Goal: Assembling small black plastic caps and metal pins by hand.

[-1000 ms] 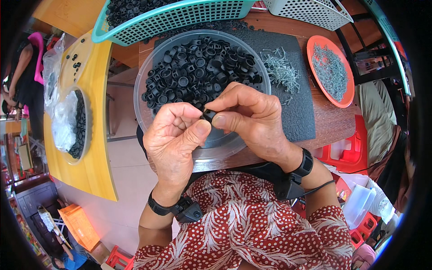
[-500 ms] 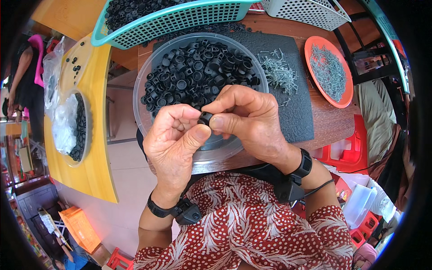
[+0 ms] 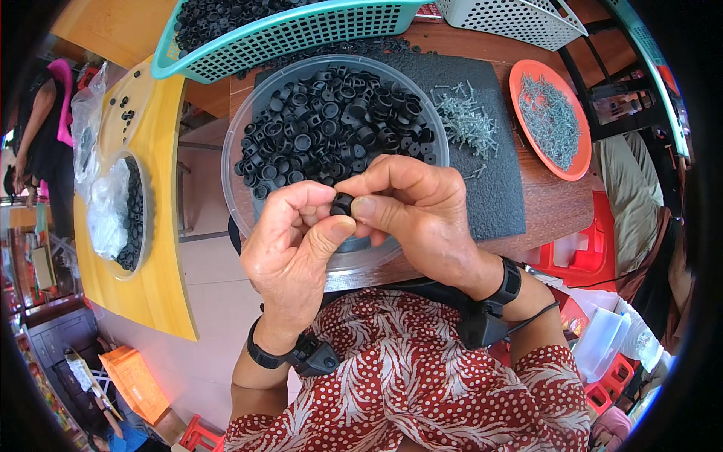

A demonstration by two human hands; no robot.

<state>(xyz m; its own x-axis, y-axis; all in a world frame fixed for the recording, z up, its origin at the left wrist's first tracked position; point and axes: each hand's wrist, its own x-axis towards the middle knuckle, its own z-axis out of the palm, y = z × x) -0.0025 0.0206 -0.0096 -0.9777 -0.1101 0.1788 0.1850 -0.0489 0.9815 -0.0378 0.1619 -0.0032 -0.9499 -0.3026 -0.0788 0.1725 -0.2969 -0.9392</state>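
Note:
Between my two hands is a small round black plastic part, pinched at fingertip height over the near side of a clear round tub. My left hand grips it from the left with thumb and forefinger. From the right, my right hand closes thumb and forefinger on the same part. Under and beyond my hands, the clear tub holds a heap of similar black parts. Silver screws lie in a loose pile on a dark foam mat to the right of the tub.
An orange-red plate of screws sits at the right. A teal basket full of black parts and a white basket stand at the back. On the left, a yellow table bears another tub. A person's arm shows at far left.
My right hand's fingers have lowered slightly and curled closer to the part. The black part has turned a little and shows more of its side. Both hands keep their hold.

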